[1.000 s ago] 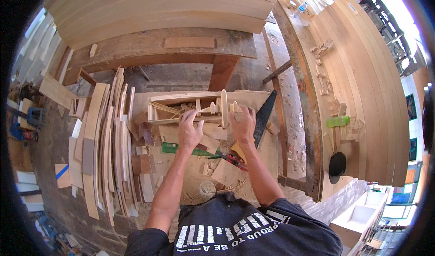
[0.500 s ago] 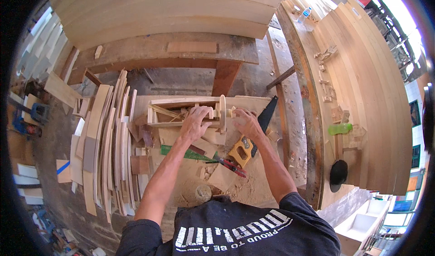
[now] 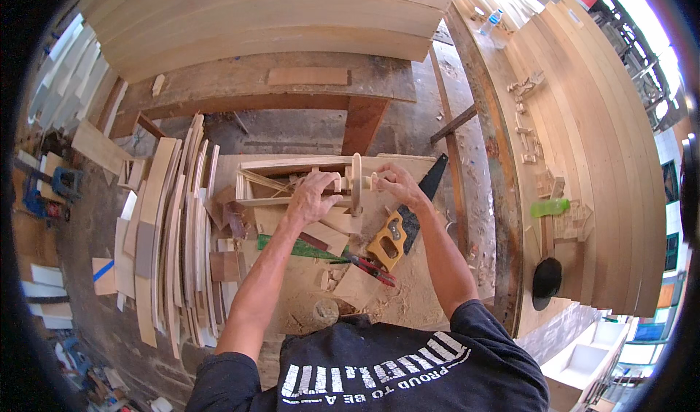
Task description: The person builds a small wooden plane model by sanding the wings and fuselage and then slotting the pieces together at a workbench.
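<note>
A thin, upright wooden piece with a rounded top (image 3: 356, 180) stands between my two hands over the bench. On its left, my left hand (image 3: 313, 196) closes its fingers round a small pale wooden piece (image 3: 337, 184). To the right, my right hand (image 3: 398, 184) pinches another small pale wooden piece (image 3: 375, 181). Whether these pieces join the upright one is too small to tell. Just behind the left hand lies an open wooden box (image 3: 251, 200) with thin sticks and scraps in it. My fingers partly hide its contents.
A yellow-handled handsaw (image 3: 389, 242) lies beside my right forearm. Red-handled pliers (image 3: 373, 268) and a green strip (image 3: 300, 247) rest nearer me among sawdust. Long wooden strips (image 3: 169, 244) stack at left. A wooden beam (image 3: 503, 193) runs along the right, before large planked panels.
My right hand has shifted very slightly away from me, and the upright wooden piece has moved a touch left. Both hands keep their grip.
</note>
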Tool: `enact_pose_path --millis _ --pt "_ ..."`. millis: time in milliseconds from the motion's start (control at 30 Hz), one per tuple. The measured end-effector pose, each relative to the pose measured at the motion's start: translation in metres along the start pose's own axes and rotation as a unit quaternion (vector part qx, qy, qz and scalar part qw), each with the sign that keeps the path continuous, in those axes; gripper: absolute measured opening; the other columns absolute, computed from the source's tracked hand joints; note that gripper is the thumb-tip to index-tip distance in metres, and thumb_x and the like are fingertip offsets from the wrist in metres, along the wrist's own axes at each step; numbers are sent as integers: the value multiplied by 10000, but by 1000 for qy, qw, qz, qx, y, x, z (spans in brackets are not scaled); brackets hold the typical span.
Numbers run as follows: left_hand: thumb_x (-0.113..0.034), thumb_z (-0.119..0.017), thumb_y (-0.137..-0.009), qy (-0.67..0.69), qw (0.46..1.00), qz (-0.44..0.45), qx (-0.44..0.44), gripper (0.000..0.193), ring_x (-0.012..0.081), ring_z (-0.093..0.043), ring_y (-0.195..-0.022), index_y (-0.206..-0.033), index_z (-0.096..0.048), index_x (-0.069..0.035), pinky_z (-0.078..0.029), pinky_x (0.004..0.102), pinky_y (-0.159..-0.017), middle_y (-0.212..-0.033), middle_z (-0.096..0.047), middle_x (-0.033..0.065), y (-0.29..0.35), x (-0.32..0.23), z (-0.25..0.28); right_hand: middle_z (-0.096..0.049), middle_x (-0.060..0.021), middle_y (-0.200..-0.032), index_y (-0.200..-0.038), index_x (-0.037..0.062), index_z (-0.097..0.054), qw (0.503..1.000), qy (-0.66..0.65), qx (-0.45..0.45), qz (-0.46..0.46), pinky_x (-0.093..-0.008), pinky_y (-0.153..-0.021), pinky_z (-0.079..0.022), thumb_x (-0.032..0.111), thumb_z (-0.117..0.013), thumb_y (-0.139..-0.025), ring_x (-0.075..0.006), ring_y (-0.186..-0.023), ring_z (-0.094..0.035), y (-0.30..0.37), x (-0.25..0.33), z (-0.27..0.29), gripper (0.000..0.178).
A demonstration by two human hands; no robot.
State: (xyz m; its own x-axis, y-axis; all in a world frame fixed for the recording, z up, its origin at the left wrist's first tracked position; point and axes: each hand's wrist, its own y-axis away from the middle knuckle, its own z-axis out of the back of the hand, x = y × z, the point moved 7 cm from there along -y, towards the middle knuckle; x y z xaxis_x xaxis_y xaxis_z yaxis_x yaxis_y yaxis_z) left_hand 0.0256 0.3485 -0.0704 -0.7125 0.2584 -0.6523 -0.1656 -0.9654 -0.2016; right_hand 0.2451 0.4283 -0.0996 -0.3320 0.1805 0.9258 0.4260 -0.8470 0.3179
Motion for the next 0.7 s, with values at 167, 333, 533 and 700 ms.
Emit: enact_pose_path --millis 167,333,533,700 --pt "-161 -753 -802 43 999 -18 -25 392 347 -583 -1075 -1152 -599 -73 -448 469 -946 -1120 -646 142 -2 -3 0 -694 -63 -839 -1181 49 -592 999 16 28 -34 -316 -779 -459 288 -750 -851 -148 -797 -612 -2 -7 0 437" --pt "-130 -736 -804 53 998 -29 -28 345 341 -589 -1055 -1119 -617 -60 -453 459 -929 -1086 -658 137 -3 -1 0 -692 -51 -869 -1150 12 -609 998 -18 45 -29 -301 -755 -457 266 -757 -845 -124 -796 -606 -5 -11 -2 424" --pt "-141 -729 -812 40 999 -18 -27 335 300 -581 -1078 -1126 -623 -90 -433 454 -949 -1094 -658 85 -2 1 -1 -666 -12 -843 -1099 32 -633 998 -16 47 -35 -276 -763 -444 230 -735 -874 -105 -802 -585 -2 -3 -3 317" --pt "-141 -722 -812 56 998 -26 -22 314 296 -580 -1082 -1107 -626 -99 -433 457 -944 -1092 -653 80 -3 3 -3 -696 -43 -878 -1138 13 -635 998 -9 53 -43 -281 -750 -462 225 -738 -871 -124 -805 -617 -4 -7 -1 357"
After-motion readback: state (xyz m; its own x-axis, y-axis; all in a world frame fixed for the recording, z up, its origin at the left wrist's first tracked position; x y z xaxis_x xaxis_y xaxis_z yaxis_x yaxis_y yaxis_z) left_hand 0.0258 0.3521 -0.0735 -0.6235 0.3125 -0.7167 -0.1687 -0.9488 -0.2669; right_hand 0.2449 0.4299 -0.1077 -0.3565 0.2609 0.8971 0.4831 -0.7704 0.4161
